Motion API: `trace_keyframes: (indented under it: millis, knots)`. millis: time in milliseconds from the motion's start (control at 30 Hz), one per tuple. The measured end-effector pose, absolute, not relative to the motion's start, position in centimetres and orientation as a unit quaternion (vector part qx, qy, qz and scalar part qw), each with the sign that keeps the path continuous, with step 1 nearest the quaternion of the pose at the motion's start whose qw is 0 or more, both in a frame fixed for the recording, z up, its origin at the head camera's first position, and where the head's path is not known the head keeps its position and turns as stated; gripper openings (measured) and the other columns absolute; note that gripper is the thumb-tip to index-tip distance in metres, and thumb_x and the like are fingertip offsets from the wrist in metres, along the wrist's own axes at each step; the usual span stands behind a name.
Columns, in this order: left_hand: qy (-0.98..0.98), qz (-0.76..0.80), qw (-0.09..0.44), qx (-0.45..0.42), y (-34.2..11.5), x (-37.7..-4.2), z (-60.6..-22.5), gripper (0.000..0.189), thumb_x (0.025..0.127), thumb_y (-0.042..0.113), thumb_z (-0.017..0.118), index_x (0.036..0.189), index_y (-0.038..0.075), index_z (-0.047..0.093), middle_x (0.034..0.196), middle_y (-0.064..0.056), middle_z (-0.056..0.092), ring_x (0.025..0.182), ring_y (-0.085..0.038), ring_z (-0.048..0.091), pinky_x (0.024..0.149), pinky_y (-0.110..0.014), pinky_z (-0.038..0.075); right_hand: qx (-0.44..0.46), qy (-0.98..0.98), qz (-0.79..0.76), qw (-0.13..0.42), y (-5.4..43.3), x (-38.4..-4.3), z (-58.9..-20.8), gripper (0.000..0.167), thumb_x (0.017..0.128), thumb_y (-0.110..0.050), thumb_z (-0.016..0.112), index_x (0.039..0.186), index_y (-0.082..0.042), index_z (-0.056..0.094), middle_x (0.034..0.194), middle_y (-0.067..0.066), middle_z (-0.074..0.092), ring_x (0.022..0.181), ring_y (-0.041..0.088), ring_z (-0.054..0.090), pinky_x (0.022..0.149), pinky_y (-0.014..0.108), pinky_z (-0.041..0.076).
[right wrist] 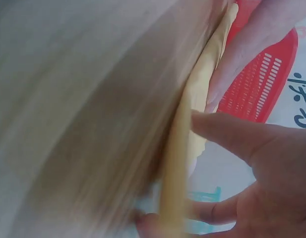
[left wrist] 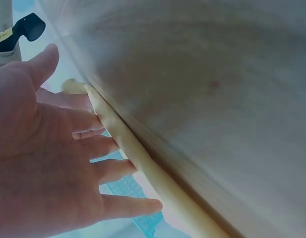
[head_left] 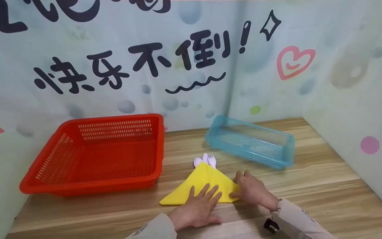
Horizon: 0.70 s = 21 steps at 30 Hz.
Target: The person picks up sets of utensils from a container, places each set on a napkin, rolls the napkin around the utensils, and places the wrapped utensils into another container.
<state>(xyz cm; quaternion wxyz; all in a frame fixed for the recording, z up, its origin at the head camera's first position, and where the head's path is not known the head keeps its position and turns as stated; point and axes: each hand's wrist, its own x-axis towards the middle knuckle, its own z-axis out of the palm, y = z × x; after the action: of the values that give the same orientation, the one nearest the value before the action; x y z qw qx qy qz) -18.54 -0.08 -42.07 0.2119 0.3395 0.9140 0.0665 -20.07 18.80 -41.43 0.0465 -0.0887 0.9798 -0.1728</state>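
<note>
A yellow napkin [head_left: 206,174], folded into a triangle, lies on the wooden table. From under its top point stick out the pale lilac ends of a spoon [head_left: 197,162], a knife [head_left: 205,157] and a fork [head_left: 212,161]; their lower parts are hidden. My left hand [head_left: 199,205] rests on the napkin's middle with its fingers spread. At the napkin's right corner, my right hand [head_left: 252,190] pinches the cloth. The right wrist view shows the right thumb [right wrist: 219,131] on the near face of the cloth, other fingers reaching round its edge.
A large red plastic basket [head_left: 159,149] stands on the left of the table [head_left: 317,179]. Behind and right of the napkin is a smaller blue mesh basket [head_left: 287,149]. A printed cloth backdrop [head_left: 191,99] closes off the rear and sides.
</note>
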Motion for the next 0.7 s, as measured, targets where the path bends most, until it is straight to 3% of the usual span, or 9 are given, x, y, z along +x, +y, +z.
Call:
trace_keyframes:
  millis: [333,433,567,700]
  knots:
    - [0.912,0.084,0.204,0.346,0.1,-18.8,-41.7,0.072,0.081,0.058,0.048,0.14,0.021,0.028,0.148,0.0,0.016,0.135,-0.025,0.011,0.101,-0.059,0.01,-0.043,0.954,-0.26,0.142,20.3,-22.0,-41.0,0.034,0.072,-0.024,0.073,0.094,-0.002,0.058,0.083,0.005,0.056,0.074,0.017,0.047,0.068,0.032,0.044]
    - [0.91,0.092,0.206,0.347,0.2,-18.8,-41.6,0.071,0.081,0.058,0.047,0.139,0.021,0.03,0.147,-0.001,0.018,0.135,-0.027,0.012,0.101,-0.06,0.009,-0.039,0.939,-0.298,0.168,20.6,-22.4,-41.3,0.026,0.074,-0.022,0.071,0.09,-0.002,0.065,0.075,0.001,0.055,0.068,0.015,0.045,0.063,0.027,0.041]
    - [0.91,0.093,0.206,0.347,0.3,-18.9,-41.6,0.07,0.081,0.059,0.045,0.139,0.021,0.031,0.146,-0.002,0.02,0.134,-0.028,0.014,0.101,-0.06,0.01,-0.068,0.923,-0.333,0.179,20.7,-22.6,-41.6,0.016,0.076,-0.02,0.068,0.079,-0.004,0.069,0.055,-0.004,0.042,0.053,0.01,0.036,0.051,0.022,0.029]
    - [0.913,0.087,0.191,0.349,0.4,-18.9,-41.7,0.07,0.081,0.06,0.046,0.138,0.02,0.034,0.145,-0.004,0.023,0.133,-0.03,0.017,0.1,-0.06,0.013,-0.069,0.924,-0.337,0.168,20.3,-22.7,-41.9,0.021,0.075,-0.024,0.069,0.067,-0.004,0.066,0.049,-0.007,0.036,0.047,0.007,0.032,0.046,0.02,0.024]
